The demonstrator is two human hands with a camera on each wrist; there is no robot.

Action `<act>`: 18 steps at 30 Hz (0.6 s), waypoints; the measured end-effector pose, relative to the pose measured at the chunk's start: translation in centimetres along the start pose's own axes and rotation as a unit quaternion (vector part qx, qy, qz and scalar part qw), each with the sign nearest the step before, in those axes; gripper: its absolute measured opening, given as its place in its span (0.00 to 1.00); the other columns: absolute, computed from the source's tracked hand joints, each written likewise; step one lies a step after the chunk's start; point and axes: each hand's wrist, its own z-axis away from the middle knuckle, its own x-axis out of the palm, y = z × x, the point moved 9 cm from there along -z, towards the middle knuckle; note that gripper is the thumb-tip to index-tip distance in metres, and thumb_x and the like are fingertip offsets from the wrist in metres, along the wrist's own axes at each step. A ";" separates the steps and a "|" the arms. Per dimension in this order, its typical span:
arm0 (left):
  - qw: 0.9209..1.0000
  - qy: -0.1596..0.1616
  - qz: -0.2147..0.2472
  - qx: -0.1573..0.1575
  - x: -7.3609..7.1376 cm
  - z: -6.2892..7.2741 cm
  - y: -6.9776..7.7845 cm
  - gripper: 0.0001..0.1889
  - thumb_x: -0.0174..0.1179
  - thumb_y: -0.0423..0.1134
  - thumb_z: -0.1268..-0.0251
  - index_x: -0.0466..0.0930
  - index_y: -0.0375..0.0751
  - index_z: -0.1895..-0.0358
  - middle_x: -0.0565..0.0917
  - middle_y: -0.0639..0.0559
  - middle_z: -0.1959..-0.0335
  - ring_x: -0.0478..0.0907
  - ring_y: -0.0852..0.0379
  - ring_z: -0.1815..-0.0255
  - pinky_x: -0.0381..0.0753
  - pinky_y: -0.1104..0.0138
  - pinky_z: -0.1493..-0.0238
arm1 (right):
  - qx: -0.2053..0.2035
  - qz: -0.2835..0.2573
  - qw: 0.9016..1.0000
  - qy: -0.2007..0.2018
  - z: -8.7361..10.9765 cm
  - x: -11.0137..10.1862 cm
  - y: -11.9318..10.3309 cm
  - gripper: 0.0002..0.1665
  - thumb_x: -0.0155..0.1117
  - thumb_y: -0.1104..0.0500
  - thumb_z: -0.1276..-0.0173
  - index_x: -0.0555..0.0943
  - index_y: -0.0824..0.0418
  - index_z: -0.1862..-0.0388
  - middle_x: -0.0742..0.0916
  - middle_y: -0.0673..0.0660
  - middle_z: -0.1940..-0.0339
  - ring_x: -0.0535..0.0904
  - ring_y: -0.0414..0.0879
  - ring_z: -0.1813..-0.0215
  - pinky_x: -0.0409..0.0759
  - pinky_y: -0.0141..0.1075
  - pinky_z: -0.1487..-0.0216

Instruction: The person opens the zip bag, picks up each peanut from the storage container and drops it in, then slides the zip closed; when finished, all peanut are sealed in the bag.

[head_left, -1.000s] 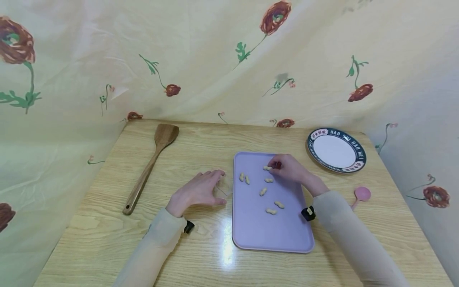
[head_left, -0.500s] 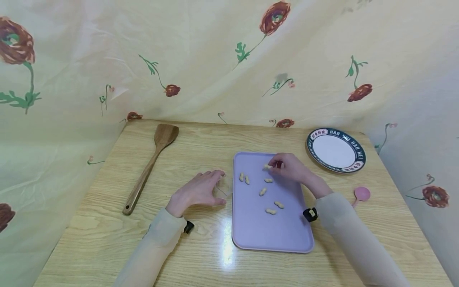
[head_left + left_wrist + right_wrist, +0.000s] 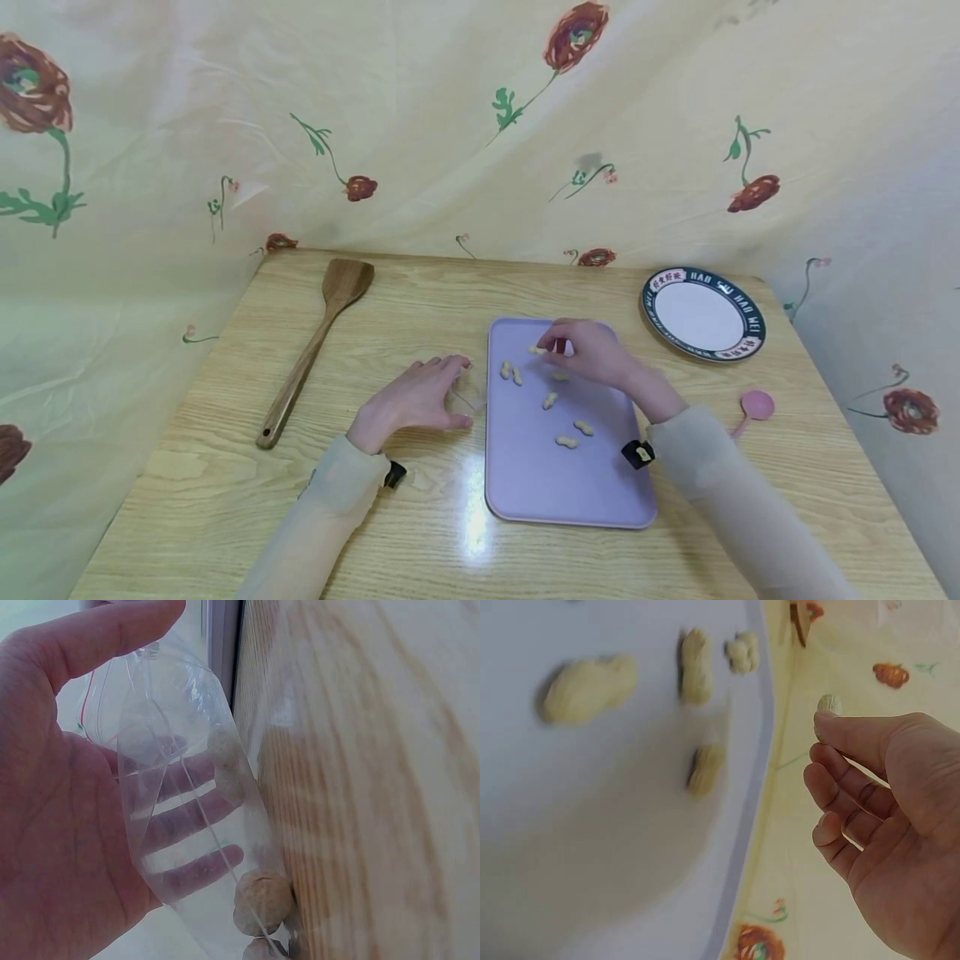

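My right hand [image 3: 592, 354] is over the far part of a lilac tray [image 3: 562, 492]. It pinches an unshelled peanut [image 3: 829, 704] between thumb and fingers. Several more peanuts [image 3: 550, 401] lie scattered on the tray. Beside the tray's left edge, my left hand [image 3: 412, 396] curves round a clear plastic bag [image 3: 191, 694], with its thumb in front and its fingers showing through the film. Inside the bag I see a peanut-shaped piece [image 3: 226, 766] and a round, brownish piece [image 3: 262, 901] low against the tabletop.
A wooden spatula [image 3: 303, 358] lies on the left of the wood-grain table [image 3: 420, 533]. At the back right sits a white plate [image 3: 702, 315] with a dark lettered rim. A pink spoon [image 3: 757, 405] lies nearer, by the right forearm. Flowered cloth [image 3: 450, 125] hangs behind.
My right hand has shifted left across the tray with the peanut, toward the left hand. The left hand and bag stay where they were.
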 end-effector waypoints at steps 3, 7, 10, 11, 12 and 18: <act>1.000 0.000 -0.001 0.001 0.0 0.0 0.0 0.44 0.70 0.58 0.45 0.62 0.43 0.28 0.77 0.50 0.42 0.72 0.51 0.38 0.63 0.47 0.32 | -0.003 -0.007 1.000 -0.010 -0.2 0.5 -1.1 0.07 0.71 0.65 0.36 0.86 0.61 0.58 0.85 0.48 0.66 0.77 0.40 0.66 0.76 0.35 0.67; 1.000 0.001 -0.006 0.000 0.1 -0.1 -0.1 0.44 0.70 0.58 0.45 0.63 0.44 0.28 0.78 0.51 0.43 0.73 0.52 0.39 0.64 0.47 0.32 | -0.006 -0.017 0.999 -0.027 -0.4 1.4 -2.4 0.07 0.70 0.66 0.35 0.87 0.61 0.58 0.85 0.48 0.64 0.78 0.41 0.65 0.77 0.35 0.65; 1.000 0.002 -0.009 -0.001 0.1 -0.1 -0.1 0.44 0.70 0.58 0.45 0.63 0.44 0.28 0.78 0.51 0.44 0.73 0.52 0.40 0.65 0.47 0.33 | -0.016 -0.022 0.999 -0.037 -0.6 2.2 -3.3 0.08 0.70 0.67 0.35 0.87 0.60 0.58 0.85 0.48 0.64 0.78 0.40 0.66 0.77 0.34 0.66; 1.000 0.002 -0.009 -0.001 0.1 -0.1 -0.1 0.44 0.70 0.58 0.45 0.63 0.44 0.28 0.78 0.51 0.44 0.73 0.52 0.40 0.65 0.47 0.33 | -0.021 -0.024 0.999 -0.039 -0.7 2.5 -3.6 0.08 0.70 0.67 0.36 0.87 0.60 0.58 0.85 0.48 0.64 0.78 0.40 0.66 0.78 0.34 0.66; 1.000 0.002 -0.008 -0.001 0.1 -0.1 -0.1 0.44 0.70 0.58 0.45 0.63 0.44 0.28 0.78 0.51 0.44 0.73 0.52 0.39 0.65 0.47 0.33 | -0.027 -0.023 0.999 -0.040 -0.8 2.8 -3.9 0.08 0.70 0.67 0.36 0.88 0.60 0.58 0.84 0.47 0.64 0.78 0.40 0.65 0.78 0.35 0.66; 1.000 0.002 -0.007 0.000 0.1 -0.1 -0.1 0.44 0.71 0.58 0.46 0.62 0.43 0.28 0.78 0.50 0.44 0.73 0.52 0.39 0.65 0.47 0.33 | -0.063 -0.022 0.997 -0.048 -1.2 4.7 -5.5 0.10 0.70 0.69 0.37 0.88 0.61 0.57 0.84 0.47 0.65 0.78 0.38 0.64 0.81 0.38 0.62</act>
